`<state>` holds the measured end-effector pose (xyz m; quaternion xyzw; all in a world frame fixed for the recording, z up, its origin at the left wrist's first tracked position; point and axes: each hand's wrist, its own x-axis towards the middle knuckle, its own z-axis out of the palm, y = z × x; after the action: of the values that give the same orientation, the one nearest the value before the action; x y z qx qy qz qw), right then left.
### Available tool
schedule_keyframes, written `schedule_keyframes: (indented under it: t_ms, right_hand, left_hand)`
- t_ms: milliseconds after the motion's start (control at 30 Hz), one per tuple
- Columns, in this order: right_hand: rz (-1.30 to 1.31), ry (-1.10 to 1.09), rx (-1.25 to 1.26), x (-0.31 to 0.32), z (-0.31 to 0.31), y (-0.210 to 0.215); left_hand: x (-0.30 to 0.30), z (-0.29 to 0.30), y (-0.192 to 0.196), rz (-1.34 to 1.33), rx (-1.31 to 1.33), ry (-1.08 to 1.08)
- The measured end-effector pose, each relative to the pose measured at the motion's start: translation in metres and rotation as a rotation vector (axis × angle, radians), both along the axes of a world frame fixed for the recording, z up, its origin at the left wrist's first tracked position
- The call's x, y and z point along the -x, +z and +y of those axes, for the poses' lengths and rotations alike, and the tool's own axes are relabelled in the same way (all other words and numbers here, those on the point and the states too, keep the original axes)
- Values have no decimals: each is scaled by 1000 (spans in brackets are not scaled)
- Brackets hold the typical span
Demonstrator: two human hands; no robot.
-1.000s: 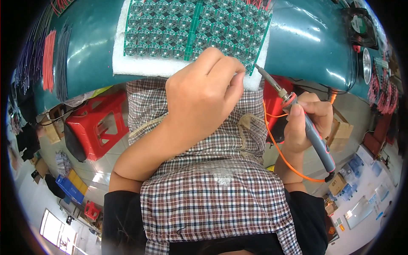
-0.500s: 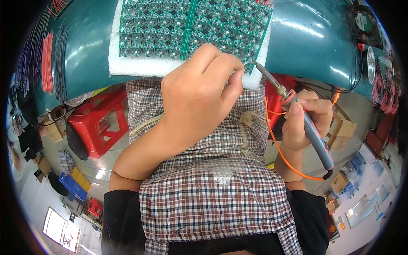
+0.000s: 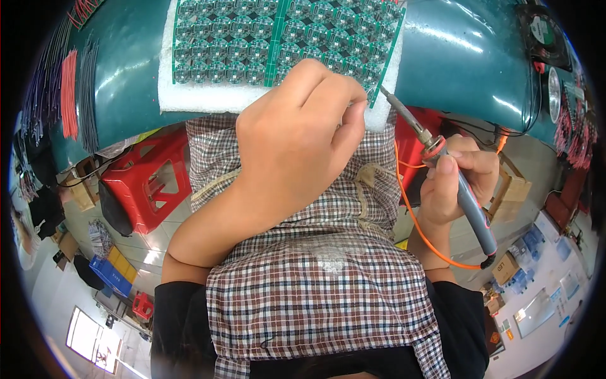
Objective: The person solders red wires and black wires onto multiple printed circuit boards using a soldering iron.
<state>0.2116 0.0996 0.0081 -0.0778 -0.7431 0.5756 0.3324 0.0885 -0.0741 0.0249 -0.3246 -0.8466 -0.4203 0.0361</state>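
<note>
My right hand (image 3: 459, 180) grips the handle of a soldering iron (image 3: 470, 205), grey with red accents and an orange cord. Its metal tip points up and left, beside the right edge of a green circuit board panel (image 3: 273, 47). That panel is made of many small round boards with components. Over its lower right part, my left hand (image 3: 300, 126) is closed, thumb and forefinger pinched together. Whatever sits between those fingertips is too small or hidden to name. Under the panel lies a white foam sheet (image 3: 202, 100).
The table (image 3: 454, 69) has a dark green cover. Bundles of red wires (image 3: 69, 95) and grey wires (image 3: 88, 95) lie at its left. A black fan (image 3: 541, 35) and a metal-rimmed round container (image 3: 553, 95) stand at the right. A red stool (image 3: 142, 186) is below the table's left side.
The iron's tip has shifted slightly right, away from my left fingertips, and my right hand moved with it. My left hand has shifted only a little. The panel and foam slid slightly left.
</note>
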Motion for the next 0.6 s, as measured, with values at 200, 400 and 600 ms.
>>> schedule_keyframes:
  t_ms: [200,400,600]
  right_hand:
    - [-17,6,11,2,-1,-2]
    - [-24,11,32,2,0,-4]
    - [-11,13,44,2,2,-6]
  left_hand:
    - [0,1,-4,-1,17,-13]
    - [1,2,-7,-7,-20,-20]
    - [1,4,-6,-19,2,-32]
